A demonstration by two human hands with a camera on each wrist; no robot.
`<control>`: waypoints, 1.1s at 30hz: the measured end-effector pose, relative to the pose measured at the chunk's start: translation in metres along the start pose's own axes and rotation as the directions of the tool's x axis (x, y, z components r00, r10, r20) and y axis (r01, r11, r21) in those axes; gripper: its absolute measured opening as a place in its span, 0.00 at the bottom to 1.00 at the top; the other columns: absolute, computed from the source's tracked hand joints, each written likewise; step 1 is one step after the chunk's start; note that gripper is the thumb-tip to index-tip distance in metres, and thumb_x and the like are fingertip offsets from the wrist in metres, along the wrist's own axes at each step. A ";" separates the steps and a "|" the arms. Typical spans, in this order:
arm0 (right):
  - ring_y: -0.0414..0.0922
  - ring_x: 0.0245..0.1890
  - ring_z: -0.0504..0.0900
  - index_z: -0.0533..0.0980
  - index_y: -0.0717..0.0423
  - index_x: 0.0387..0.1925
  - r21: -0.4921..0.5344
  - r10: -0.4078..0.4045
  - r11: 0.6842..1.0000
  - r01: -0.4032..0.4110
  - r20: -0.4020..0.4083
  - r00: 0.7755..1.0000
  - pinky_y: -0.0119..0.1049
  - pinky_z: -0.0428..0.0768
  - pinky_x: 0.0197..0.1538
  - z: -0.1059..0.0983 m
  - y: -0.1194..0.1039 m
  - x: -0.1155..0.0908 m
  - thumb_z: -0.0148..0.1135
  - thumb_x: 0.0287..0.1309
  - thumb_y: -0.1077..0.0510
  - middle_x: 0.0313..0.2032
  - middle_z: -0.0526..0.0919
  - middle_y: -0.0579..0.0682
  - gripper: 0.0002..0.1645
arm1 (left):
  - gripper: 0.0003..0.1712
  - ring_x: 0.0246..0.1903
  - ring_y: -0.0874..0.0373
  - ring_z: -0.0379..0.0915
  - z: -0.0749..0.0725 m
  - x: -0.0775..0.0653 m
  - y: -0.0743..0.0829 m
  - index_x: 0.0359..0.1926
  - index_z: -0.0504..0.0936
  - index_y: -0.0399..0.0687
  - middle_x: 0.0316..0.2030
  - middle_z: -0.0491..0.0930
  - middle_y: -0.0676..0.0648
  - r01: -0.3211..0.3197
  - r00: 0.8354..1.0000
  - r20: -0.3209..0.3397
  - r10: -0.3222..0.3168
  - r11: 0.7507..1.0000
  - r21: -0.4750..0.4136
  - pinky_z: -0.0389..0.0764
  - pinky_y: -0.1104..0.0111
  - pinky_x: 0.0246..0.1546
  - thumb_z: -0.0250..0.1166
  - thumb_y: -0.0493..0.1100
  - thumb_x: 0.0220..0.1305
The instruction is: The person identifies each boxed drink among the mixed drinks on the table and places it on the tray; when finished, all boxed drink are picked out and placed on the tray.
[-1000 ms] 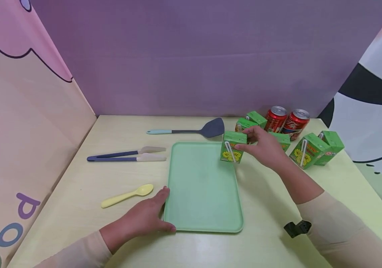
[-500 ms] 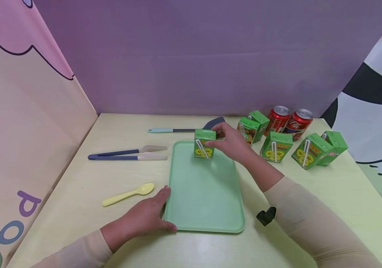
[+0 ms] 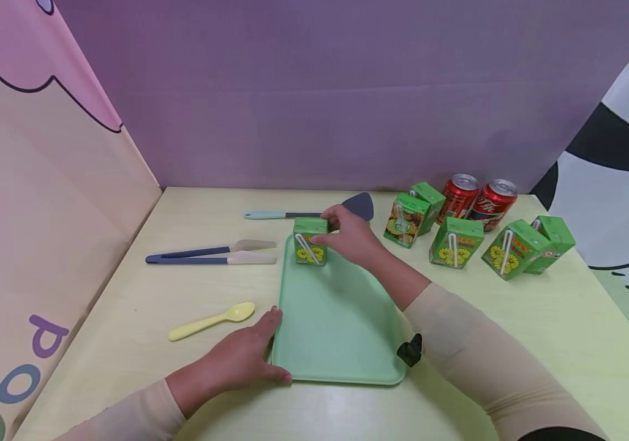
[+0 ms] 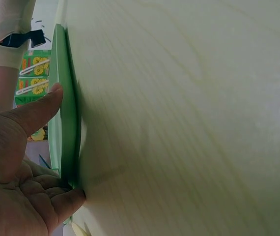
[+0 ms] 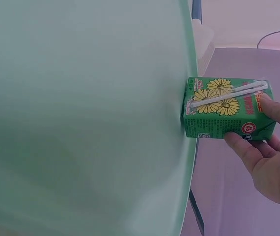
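My right hand (image 3: 351, 237) pinches a green juice box (image 3: 310, 251) with yellow flowers and a white straw. The box stands upright at the far left corner of the pale green tray (image 3: 342, 318). In the right wrist view, the thumb and fingers hold the upper end of the juice box (image 5: 228, 105), its base right at the tray's surface by the rim. My left hand (image 3: 242, 354) grips the tray's near left corner. The left wrist view shows its thumb on the near rim of the tray (image 4: 64, 108) and its other fingers at the left side.
Several more juice boxes (image 3: 456, 242) and two red soda cans (image 3: 492, 205) stand at the back right. Behind the tray lies a spatula (image 3: 359, 205). To its left are blue-handled tongs (image 3: 198, 257) and a yellow spoon (image 3: 209, 323).
My right hand has carried the juice box leftward from over the tray's far right corner and lowered it at the far left corner. The left hand stays at the tray.
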State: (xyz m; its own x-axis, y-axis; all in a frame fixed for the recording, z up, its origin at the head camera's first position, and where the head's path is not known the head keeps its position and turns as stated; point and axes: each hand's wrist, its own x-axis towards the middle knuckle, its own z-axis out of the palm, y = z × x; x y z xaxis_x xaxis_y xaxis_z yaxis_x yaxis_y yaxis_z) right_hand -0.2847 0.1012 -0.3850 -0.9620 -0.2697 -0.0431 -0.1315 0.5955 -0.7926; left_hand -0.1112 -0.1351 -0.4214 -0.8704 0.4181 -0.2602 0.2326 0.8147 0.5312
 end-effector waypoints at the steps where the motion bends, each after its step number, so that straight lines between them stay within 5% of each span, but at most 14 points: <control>1: 0.46 0.54 0.77 0.67 0.48 0.60 0.000 -0.001 1.000 0.001 0.000 1.000 0.45 0.79 0.51 0.000 0.000 0.000 0.71 0.56 0.45 0.51 0.78 0.48 0.34 | 0.66 0.69 0.47 0.62 0.000 0.000 0.000 0.76 0.51 0.40 0.76 0.51 0.41 -0.002 1.000 0.000 0.002 1.000 0.001 0.68 0.53 0.66 0.77 0.62 0.46; 9: 0.47 0.55 0.76 0.64 0.50 0.62 -0.005 -0.006 1.000 0.006 0.016 1.000 0.45 0.79 0.52 0.003 0.002 0.000 0.68 0.59 0.45 0.53 0.77 0.50 0.35 | 0.65 0.69 0.47 0.62 0.000 -0.001 0.001 0.76 0.51 0.40 0.76 0.50 0.41 -0.014 1.000 0.002 0.014 1.000 0.004 0.68 0.54 0.66 0.76 0.62 0.47; 17: 0.49 0.64 0.71 0.62 0.50 0.67 -0.034 -0.053 0.998 0.054 0.054 0.997 0.49 0.75 0.61 -0.013 0.003 -0.009 0.66 0.57 0.36 0.62 0.73 0.51 0.44 | 0.65 0.69 0.47 0.63 0.001 -0.001 0.001 0.76 0.51 0.40 0.76 0.51 0.41 -0.022 1.000 -0.004 0.022 1.000 0.008 0.68 0.54 0.66 0.76 0.62 0.47; 23: 0.50 0.67 0.68 0.61 0.49 0.69 -0.043 -0.055 0.998 0.055 0.008 0.998 0.52 0.73 0.64 -0.055 0.011 -0.019 0.64 0.54 0.31 0.65 0.70 0.51 0.48 | 0.66 0.68 0.46 0.64 0.002 -0.001 0.000 0.76 0.50 0.40 0.76 0.51 0.42 -0.015 1.000 -0.003 0.015 1.000 0.019 0.68 0.53 0.66 0.76 0.63 0.47; 33: 0.56 0.69 0.64 0.55 0.51 0.72 -0.100 0.022 0.994 -0.041 -0.178 0.984 0.59 0.66 0.66 -0.149 0.035 -0.060 0.60 0.56 0.29 0.69 0.66 0.55 0.53 | 0.66 0.69 0.46 0.61 0.002 0.000 0.001 0.76 0.50 0.39 0.76 0.51 0.41 -0.017 1.000 -0.004 0.017 0.999 0.034 0.68 0.53 0.66 0.76 0.63 0.47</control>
State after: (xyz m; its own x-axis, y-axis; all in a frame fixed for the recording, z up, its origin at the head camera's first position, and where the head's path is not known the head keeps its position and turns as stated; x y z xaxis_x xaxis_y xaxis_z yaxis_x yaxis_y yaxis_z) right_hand -0.2674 0.2511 -0.3197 -0.9919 -0.1177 0.0480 -0.1157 0.6787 -0.7253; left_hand -0.1096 -0.1335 -0.4228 -0.8683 0.4298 -0.2477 0.2614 0.8208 0.5079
